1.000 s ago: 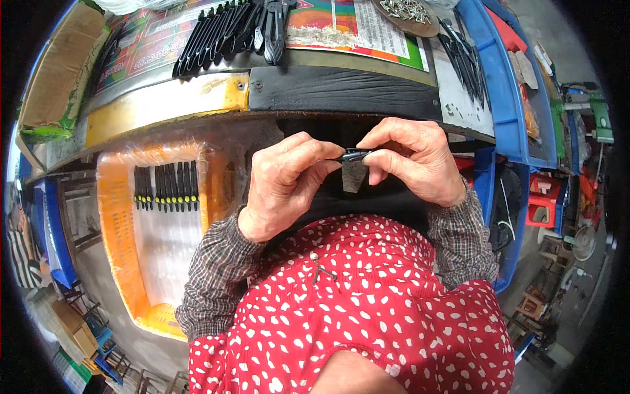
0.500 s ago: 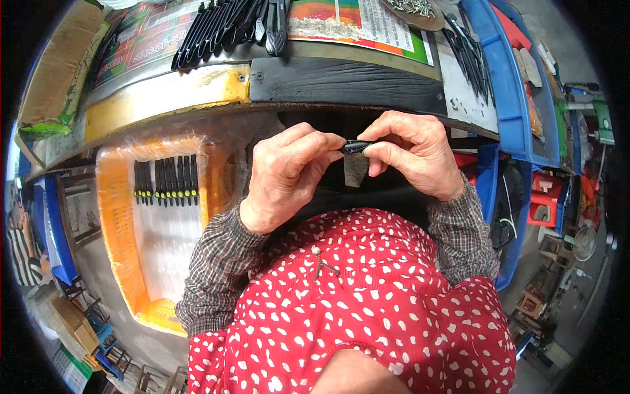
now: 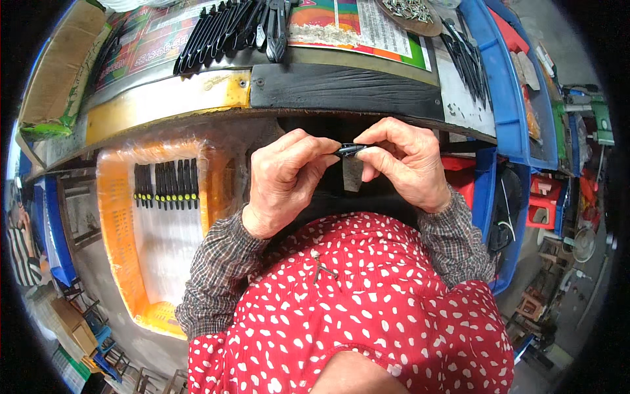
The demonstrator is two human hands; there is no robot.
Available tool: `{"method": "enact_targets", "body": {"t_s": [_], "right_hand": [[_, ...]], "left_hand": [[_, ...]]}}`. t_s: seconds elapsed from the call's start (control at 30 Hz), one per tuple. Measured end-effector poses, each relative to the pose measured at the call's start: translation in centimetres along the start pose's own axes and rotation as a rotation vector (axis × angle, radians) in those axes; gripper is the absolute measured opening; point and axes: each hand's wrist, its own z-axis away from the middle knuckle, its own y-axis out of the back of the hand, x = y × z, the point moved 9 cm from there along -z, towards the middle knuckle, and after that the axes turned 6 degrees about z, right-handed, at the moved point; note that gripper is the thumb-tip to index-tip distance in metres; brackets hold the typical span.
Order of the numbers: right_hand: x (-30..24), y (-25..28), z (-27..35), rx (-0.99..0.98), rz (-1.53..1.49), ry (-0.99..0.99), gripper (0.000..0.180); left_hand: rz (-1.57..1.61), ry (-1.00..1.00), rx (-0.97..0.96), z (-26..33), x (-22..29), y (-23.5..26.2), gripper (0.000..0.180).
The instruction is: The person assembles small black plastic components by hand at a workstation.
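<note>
In front of my lap, just off the bench edge, both hands pinch one small, slender black piece point(image 3: 351, 150). My left hand point(image 3: 289, 177) grips its left end between thumb and fingertips. At the right end, the thumb and forefinger of my right hand point(image 3: 407, 161) close on it. The piece lies nearly level, and my fingers cover much of it, so its exact kind is unclear. Below left, an orange basket point(image 3: 121, 256) lined with clear plastic holds a row of slim black pieces point(image 3: 176, 184) with yellow-green dots at their lower ends.
On the bench point(image 3: 348, 92) lie several long black parts point(image 3: 213, 33), pliers point(image 3: 275, 33) and a round dish of small metal pins point(image 3: 410, 12). Thin black strips point(image 3: 467, 59) sit at the right, beside a blue bin point(image 3: 508, 111). A cardboard box point(image 3: 62, 72) stands at the left.
My right hand has shifted slightly left, toward my left hand. The black piece has moved a little left with the hands and sits between closer fingertips.
</note>
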Motion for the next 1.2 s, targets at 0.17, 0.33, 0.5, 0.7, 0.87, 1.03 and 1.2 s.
{"method": "enact_targets", "body": {"t_s": [0.17,0.33,0.5,0.7,0.87,1.03,1.2], "right_hand": [[0.1,0.0,0.1,-0.003,-0.019,-0.007,0.007],[-0.2,0.0,0.0,-0.089,0.023,0.061,0.007],[-0.1,0.1,0.3,-0.061,0.020,0.066,0.007],[0.1,0.0,0.8,-0.024,0.027,0.058,0.008],[0.9,-0.3,0.4,-0.022,-0.043,-0.033,0.009],[-0.5,-0.6,-0.4,-0.031,0.053,0.039,0.011],[-2.5,-0.8,-0.6,-0.030,0.247,0.226,0.013]], "left_hand": [[0.012,0.010,-0.006,0.1,-0.1,-0.1,0.020],[-0.012,-0.012,-0.053,0.3,0.2,-0.4,0.021],[-0.025,-0.001,-0.037,0.4,0.1,-0.5,0.020],[0.020,0.016,-0.038,0.7,-0.2,-0.5,0.019],[0.036,0.031,-0.037,0.7,-0.8,-0.3,0.020],[0.039,0.026,-0.030,0.2,-0.4,-0.2,0.020],[0.015,0.070,-0.046,0.3,0.0,0.0,0.018]]}}
